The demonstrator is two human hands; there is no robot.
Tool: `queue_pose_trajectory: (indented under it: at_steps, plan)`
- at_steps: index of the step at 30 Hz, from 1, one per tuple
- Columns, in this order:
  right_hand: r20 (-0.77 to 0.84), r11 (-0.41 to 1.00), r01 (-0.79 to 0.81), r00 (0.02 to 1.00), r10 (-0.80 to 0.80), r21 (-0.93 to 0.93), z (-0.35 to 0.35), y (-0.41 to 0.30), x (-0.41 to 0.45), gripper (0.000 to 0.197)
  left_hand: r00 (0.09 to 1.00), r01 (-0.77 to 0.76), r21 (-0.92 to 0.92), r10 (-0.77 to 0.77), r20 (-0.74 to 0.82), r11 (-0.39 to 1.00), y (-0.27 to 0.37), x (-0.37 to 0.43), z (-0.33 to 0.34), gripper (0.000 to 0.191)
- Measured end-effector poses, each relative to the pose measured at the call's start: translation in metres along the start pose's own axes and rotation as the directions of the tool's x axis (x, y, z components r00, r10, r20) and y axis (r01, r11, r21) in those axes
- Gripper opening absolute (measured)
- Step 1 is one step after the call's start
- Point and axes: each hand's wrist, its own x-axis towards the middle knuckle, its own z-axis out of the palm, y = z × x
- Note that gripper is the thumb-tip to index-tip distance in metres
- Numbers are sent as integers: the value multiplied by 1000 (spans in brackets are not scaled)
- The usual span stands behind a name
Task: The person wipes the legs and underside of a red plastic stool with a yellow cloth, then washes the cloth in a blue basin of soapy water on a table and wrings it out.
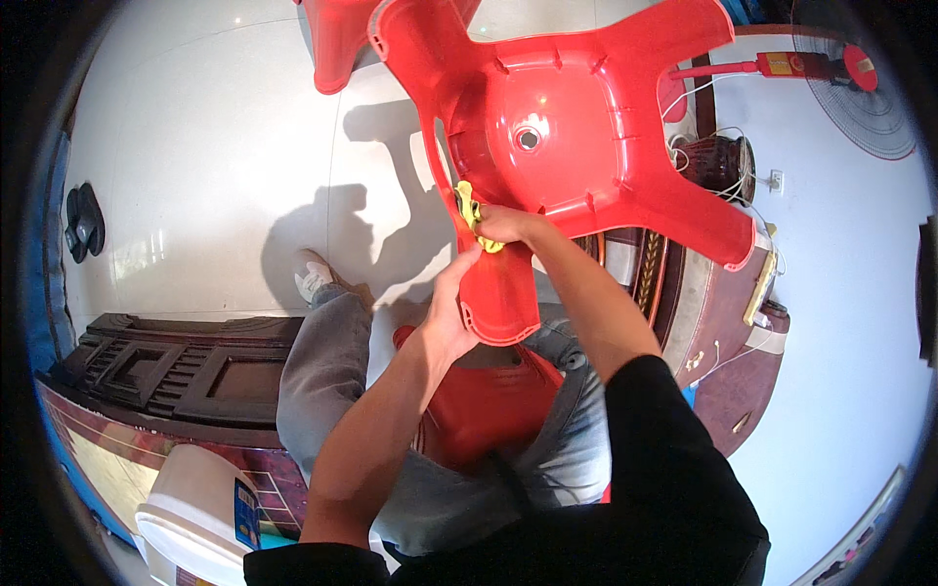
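A red plastic stool (560, 110) is tilted before me, its hollow underside and splayed legs facing up at me. My left hand (448, 311) grips the nearest leg along its left edge, close to the foot. In my right hand (507, 223) is a bunched yellow cloth (466, 199), pressed against the inner side where that leg joins the stool's frame. Part of the cloth is hidden by my fingers. The round hole in the middle of the seat shows from below. Between my thighs there is another red plastic surface (487, 410).
Another red stool (333, 47) stands on the tiled floor ahead. Dark slippers (86, 221) lie far left. A carved dark wood panel (187, 366) and a white lidded container (198, 491) are at left. Right are brown furniture (722, 315), loose cables, a power strip (761, 289) and a fan (854, 80).
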Motion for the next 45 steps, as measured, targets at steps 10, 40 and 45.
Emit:
queue_pose_trajectory:
  at_steps: [10, 40, 45]
  plan:
    - [-15, 992, -119, 993, 119, -32, -1, 76, -70, 32, 998, 58, 153, -57, -10, 986, -12, 4, -9, 51]
    - [-395, 827, -331, 758, 519, 454, -45, 54, -123, 120, 994, -84, 177, 69, 88, 981, 26, -10, 8, 64]
    - [-594, 832, -126, 643, 483, 541, -53, 42, -113, 118, 992, -92, 158, 77, 98, 983, 26, -11, 3, 63]
